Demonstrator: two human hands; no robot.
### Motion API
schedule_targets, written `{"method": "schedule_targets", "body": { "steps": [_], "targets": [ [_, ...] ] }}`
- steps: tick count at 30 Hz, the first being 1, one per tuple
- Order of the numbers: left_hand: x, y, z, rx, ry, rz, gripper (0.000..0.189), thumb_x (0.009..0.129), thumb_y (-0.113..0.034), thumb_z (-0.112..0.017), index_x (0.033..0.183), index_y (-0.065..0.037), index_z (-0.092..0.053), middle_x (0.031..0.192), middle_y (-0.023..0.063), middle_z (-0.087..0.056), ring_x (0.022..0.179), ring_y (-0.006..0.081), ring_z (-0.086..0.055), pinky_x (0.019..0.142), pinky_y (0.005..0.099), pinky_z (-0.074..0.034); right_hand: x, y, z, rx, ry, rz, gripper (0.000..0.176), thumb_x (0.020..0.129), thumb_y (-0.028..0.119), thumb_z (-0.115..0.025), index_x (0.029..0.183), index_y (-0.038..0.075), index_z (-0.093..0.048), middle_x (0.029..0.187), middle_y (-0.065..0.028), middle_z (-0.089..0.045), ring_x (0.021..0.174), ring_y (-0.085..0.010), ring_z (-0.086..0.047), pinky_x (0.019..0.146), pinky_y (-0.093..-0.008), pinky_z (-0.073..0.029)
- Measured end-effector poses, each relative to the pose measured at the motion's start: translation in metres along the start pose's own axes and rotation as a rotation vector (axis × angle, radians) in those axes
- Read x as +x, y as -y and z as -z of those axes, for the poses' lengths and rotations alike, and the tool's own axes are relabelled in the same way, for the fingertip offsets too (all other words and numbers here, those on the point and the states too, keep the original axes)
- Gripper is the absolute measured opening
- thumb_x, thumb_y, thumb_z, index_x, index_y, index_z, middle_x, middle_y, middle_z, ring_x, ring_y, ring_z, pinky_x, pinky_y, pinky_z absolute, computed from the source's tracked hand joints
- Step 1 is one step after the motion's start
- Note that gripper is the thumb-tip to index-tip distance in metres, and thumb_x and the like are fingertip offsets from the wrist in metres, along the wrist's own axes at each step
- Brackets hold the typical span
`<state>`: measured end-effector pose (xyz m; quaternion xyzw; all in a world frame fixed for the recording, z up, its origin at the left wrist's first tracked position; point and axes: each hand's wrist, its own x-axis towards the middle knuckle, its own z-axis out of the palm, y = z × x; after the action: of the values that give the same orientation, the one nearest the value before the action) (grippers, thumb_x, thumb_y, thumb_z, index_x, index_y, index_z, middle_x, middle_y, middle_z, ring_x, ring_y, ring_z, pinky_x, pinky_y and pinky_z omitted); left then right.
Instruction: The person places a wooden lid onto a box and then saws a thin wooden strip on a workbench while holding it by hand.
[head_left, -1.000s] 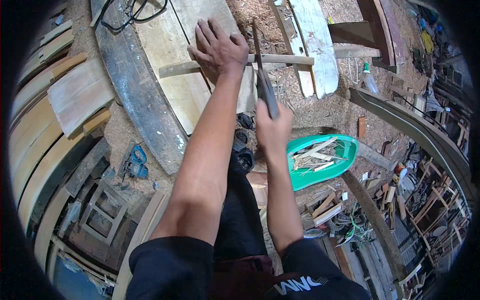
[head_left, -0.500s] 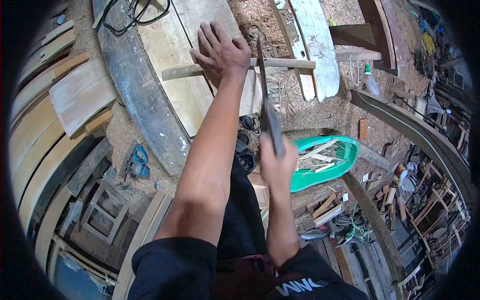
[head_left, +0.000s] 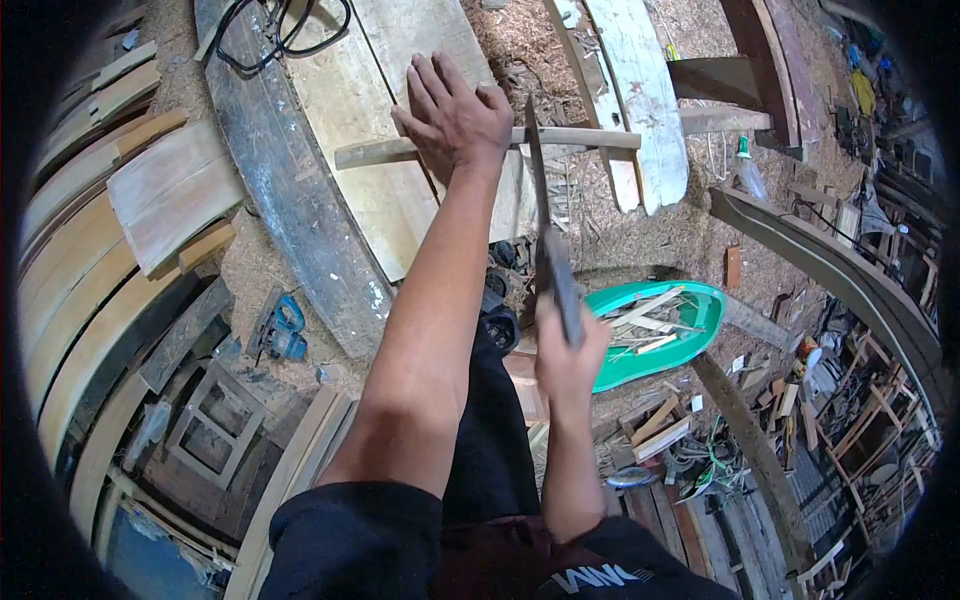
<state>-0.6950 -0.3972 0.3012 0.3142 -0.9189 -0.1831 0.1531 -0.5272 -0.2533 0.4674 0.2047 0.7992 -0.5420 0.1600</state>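
Observation:
A narrow wooden strip point(head_left: 585, 138) lies crosswise over wide pale boards point(head_left: 375, 215) and reaches past their right edge. My left hand point(head_left: 458, 115) presses down on the strip, its fingers spread over the boards. In my right hand point(head_left: 570, 350) is the handle of a hand saw point(head_left: 541, 190), fingers wrapped round it. The saw's blade points away from me and crosses the strip just right of my left hand. Whether the teeth have cut into the strip is too small to tell.
Right of my right hand sits a green basin point(head_left: 708, 325) holding wood scraps. A blue power tool point(head_left: 285, 328) lies on the floor at left. A black cable point(head_left: 262, 55) rests on the dark plank point(head_left: 285, 190). White-painted boards point(head_left: 650, 110) stand beyond the strip's right end.
The saw and my right hand have moved back, toward my body, and blur slightly. My left hand stays on the strip. The whole view has shifted a little.

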Motion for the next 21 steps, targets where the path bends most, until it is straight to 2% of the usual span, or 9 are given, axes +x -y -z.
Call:
{"method": "schedule_targets", "body": {
  "steps": [3,7,10,11,12,13,15,19,21],
  "targets": [
    [-0.001,0.001,-0.001,0.0,-0.002,0.0,0.075,0.08,-0.03,-0.051,0.148,-0.002,-0.035,0.159,0.0207,-0.025,0.15,0.0324,-0.017,0.114,0.0678,-0.001,0.067,0.011,-0.031,0.018,0.038,-0.039,0.032,0.089,0.018,-0.062,0.065,0.0,-0.052,0.053,-0.0007,-0.044,0.054,-0.0071,-0.04,0.048,-0.0319,-0.036],
    [-0.001,0.0,-0.002,0.005,-0.006,0.002,0.075,0.081,-0.03,-0.05,0.148,-0.002,-0.035,0.159,0.0204,-0.025,0.149,0.033,-0.017,0.114,0.0677,-0.001,0.002,0.001,-0.004,-0.042,0.014,0.017,0.027,0.088,0.012,-0.063,0.066,0.0,-0.053,0.055,0.0009,-0.046,0.054,-0.0066,-0.041,0.049,-0.0291,-0.036],
    [-0.001,0.003,-0.007,0.057,-0.052,-0.01,0.075,0.081,-0.032,-0.052,0.148,-0.003,-0.037,0.157,0.0206,-0.029,0.147,0.035,-0.023,0.113,0.0669,-0.004,-0.021,0.001,-0.001,0.041,-0.012,-0.08,0.026,0.087,0.01,-0.064,0.066,0.001,-0.054,0.056,0.0005,-0.047,0.054,-0.0062,-0.042,0.049,-0.0288,-0.036],
    [-0.002,0.005,-0.008,0.039,-0.044,-0.011,0.075,0.081,-0.032,-0.052,0.148,-0.003,-0.036,0.157,0.0207,-0.028,0.147,0.0341,-0.023,0.114,0.0664,-0.003,0.003,-0.005,-0.007,0.041,-0.026,0.016,0.028,0.088,0.012,-0.064,0.065,0.001,-0.054,0.055,-0.0001,-0.046,0.054,-0.0054,-0.043,0.049,-0.0288,-0.036],
    [0.003,0.004,-0.005,0.028,-0.029,-0.004,0.076,0.081,-0.031,-0.051,0.149,-0.002,-0.035,0.158,0.021,-0.027,0.148,0.0337,-0.02,0.114,0.0671,-0.002,0.033,-0.001,-0.015,0.024,0.014,-0.042,0.03,0.089,0.014,-0.063,0.064,0.0,-0.054,0.054,0.0002,-0.045,0.053,-0.0056,-0.042,0.048,-0.0296,-0.035],
    [0.0,0.002,-0.002,0.013,-0.003,0.008,0.077,0.08,-0.031,-0.05,0.149,-0.001,-0.034,0.158,0.0212,-0.026,0.149,0.0332,-0.018,0.114,0.0677,-0.001,0.06,0.0,-0.026,-0.013,0.014,-0.003,0.032,0.089,0.016,-0.062,0.064,0.0,-0.053,0.053,-0.0004,-0.044,0.052,-0.0066,-0.041,0.047,-0.0311,-0.034],
    [-0.007,0.003,-0.001,0.009,0.006,0.003,0.076,0.08,-0.03,-0.05,0.149,-0.001,-0.035,0.158,0.0213,-0.026,0.149,0.0331,-0.018,0.114,0.0679,-0.001,0.07,0.0,-0.034,-0.013,0.019,0.058,0.032,0.089,0.016,-0.063,0.064,0.0,-0.051,0.052,-0.0011,-0.044,0.052,-0.0075,-0.039,0.047,-0.0325,-0.034],
    [0.0,0.001,-0.001,0.009,0.006,0.006,0.075,0.08,-0.03,-0.05,0.148,0.0,-0.035,0.158,0.0213,-0.026,0.149,0.0333,-0.018,0.114,0.068,0.0,-0.019,0.0,0.003,-0.035,0.025,0.018,0.024,0.088,0.011,-0.065,0.068,0.001,-0.056,0.055,-0.0015,-0.046,0.054,-0.0062,-0.042,0.05,-0.029,-0.039],
    [0.003,0.002,-0.006,-0.001,-0.017,0.004,0.074,0.081,-0.03,-0.049,0.148,0.0,-0.036,0.158,0.0215,-0.026,0.149,0.0338,-0.018,0.114,0.0681,0.001,-0.017,-0.001,0.003,0.032,-0.036,-0.049,0.024,0.088,0.014,-0.065,0.069,0.0,-0.058,0.055,-0.0014,-0.047,0.054,-0.0066,-0.044,0.05,-0.0295,-0.039]
  ]
}}
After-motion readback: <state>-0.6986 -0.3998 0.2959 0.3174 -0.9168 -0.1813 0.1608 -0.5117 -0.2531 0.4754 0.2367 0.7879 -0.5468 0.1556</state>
